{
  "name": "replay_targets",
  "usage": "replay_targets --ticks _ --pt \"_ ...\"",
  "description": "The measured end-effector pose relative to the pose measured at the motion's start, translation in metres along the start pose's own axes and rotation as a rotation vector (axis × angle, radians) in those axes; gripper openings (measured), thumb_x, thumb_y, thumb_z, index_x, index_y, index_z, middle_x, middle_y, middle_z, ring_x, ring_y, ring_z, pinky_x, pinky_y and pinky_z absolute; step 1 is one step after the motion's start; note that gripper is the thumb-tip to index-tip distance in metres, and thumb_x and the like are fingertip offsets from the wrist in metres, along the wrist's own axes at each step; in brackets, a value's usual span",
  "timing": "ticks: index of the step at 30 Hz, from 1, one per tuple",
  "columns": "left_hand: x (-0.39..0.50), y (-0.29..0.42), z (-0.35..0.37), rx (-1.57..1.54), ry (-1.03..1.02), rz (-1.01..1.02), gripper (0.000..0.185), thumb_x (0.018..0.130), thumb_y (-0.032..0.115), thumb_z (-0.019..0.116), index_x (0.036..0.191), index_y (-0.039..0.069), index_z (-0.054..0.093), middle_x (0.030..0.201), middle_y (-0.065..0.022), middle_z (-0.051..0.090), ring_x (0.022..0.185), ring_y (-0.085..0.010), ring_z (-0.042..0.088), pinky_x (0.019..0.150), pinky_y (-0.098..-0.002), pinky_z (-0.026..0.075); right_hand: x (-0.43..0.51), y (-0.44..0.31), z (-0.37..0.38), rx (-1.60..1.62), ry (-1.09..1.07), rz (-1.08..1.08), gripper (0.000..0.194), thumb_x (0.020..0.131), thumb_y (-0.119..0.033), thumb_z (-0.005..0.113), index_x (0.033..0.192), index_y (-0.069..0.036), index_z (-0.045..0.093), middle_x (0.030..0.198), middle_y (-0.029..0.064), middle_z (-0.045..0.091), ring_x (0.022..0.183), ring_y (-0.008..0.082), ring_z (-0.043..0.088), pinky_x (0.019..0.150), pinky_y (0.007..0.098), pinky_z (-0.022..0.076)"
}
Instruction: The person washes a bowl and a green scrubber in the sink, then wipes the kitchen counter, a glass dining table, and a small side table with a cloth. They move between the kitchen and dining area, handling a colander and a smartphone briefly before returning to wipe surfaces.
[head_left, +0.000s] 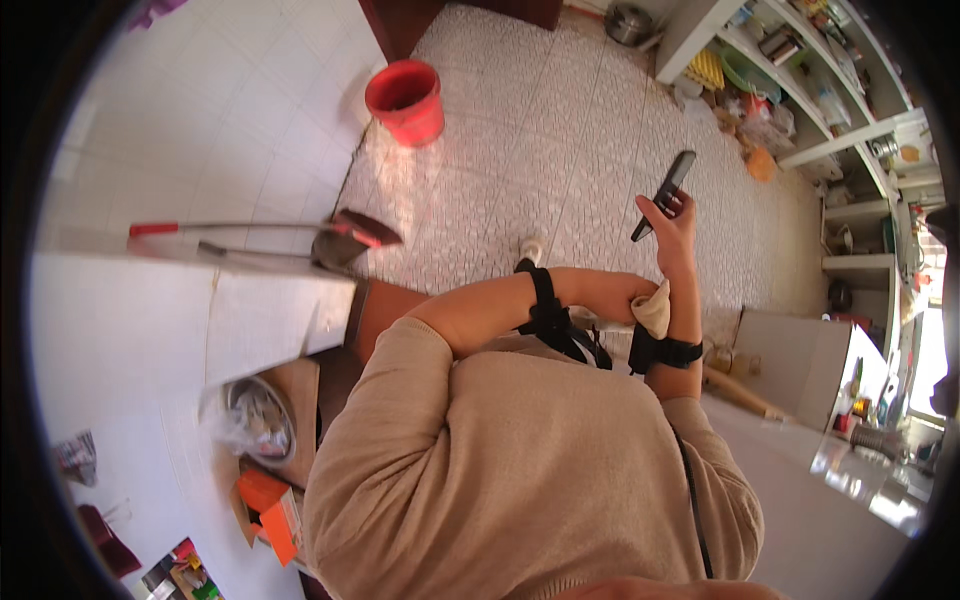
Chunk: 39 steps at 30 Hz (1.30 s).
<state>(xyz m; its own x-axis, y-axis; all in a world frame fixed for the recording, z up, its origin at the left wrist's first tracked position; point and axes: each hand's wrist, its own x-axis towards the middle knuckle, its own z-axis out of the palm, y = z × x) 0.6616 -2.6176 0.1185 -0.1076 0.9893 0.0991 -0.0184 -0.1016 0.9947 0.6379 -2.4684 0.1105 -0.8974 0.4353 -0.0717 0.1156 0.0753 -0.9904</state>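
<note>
My right hand (673, 214) is raised over the tiled floor, its fingers closed around a dark phone-like handheld device (679, 174). Across the front of my body reaches my left arm, and my left hand (639, 298) has a beige cloth (655, 313) gripped against the right forearm. Most of the left hand's fingers are hidden. Black straps with small mounts, one on the left forearm (547, 300) and one on the right forearm (679, 352), circle both arms. Below the left arm shows a light shoe (532, 249).
A red bucket (409, 105) stands by the white wall. A long-handled dustpan (337, 247) leans at left. White shelving (795, 75) with bags and kitchenware lines the right. Close by are a white cabinet (787, 367), an orange box (274, 517) and a bowl (259, 420) holding plastic bags.
</note>
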Motion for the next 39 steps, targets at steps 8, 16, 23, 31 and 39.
replay_targets --ticks 8,16,23,31,39 --pt "0.033 0.025 -0.292 -0.050 0.108 -0.072 0.046 0.086 0.001 0.061 0.130 0.002 0.046 0.123 -0.0063 0.057 0.116 -0.0150 0.052 0.102 -0.0328 0.041 0.289 -0.044 0.129 0.591 -0.227 0.281 0.071 0.076 -0.023 0.079 0.129 -0.002 0.038 0.104 0.0091 0.059 0.094 0.0195 0.057 0.072 0.0382 0.0500" --pt "0.043 0.029 -0.572 -0.059 0.257 -0.218 0.040 0.088 0.006 0.063 0.125 0.003 0.051 0.119 -0.0060 0.059 0.107 -0.0142 0.056 0.093 -0.0304 0.045 0.542 -0.078 0.284 0.810 -0.338 0.554 0.039 0.081 -0.028 0.075 0.103 -0.007 0.051 0.092 0.0087 0.058 0.087 0.0234 0.061 0.076 0.0448 0.0565" --pt "0.057 0.057 -0.821 -0.047 0.060 -0.212 0.042 0.087 0.009 0.065 0.126 0.004 0.051 0.119 -0.0049 0.059 0.109 -0.0151 0.056 0.096 -0.0312 0.044 0.736 -0.126 0.384 0.885 -0.211 0.592 0.040 0.081 -0.034 0.076 0.097 -0.007 0.051 0.091 0.0115 0.057 0.086 0.0251 0.061 0.081 0.0462 0.0561" --pt "0.073 0.037 -1.063 -0.114 -0.141 -0.054 0.047 0.083 -0.006 0.063 0.128 0.005 0.052 0.122 -0.0044 0.061 0.113 -0.0148 0.056 0.100 -0.0333 0.044 0.930 -0.116 0.478 0.948 -0.198 0.464 0.046 0.084 -0.046 0.070 0.105 -0.008 0.055 0.089 0.0070 0.058 0.087 0.0232 0.059 0.083 0.0423 0.0537" --pt "0.042 0.051 -1.353 0.116 0.157 -0.136 0.017 0.086 0.002 0.056 0.103 0.000 0.059 0.095 -0.0063 0.063 0.092 -0.0140 0.057 0.084 -0.0294 0.046 1.191 -0.145 0.707 1.049 -0.330 0.906 0.043 0.075 -0.042 0.078 0.078 -0.007 0.053 0.078 0.0107 0.057 0.079 0.0289 0.058 0.083 0.0484 0.0499"
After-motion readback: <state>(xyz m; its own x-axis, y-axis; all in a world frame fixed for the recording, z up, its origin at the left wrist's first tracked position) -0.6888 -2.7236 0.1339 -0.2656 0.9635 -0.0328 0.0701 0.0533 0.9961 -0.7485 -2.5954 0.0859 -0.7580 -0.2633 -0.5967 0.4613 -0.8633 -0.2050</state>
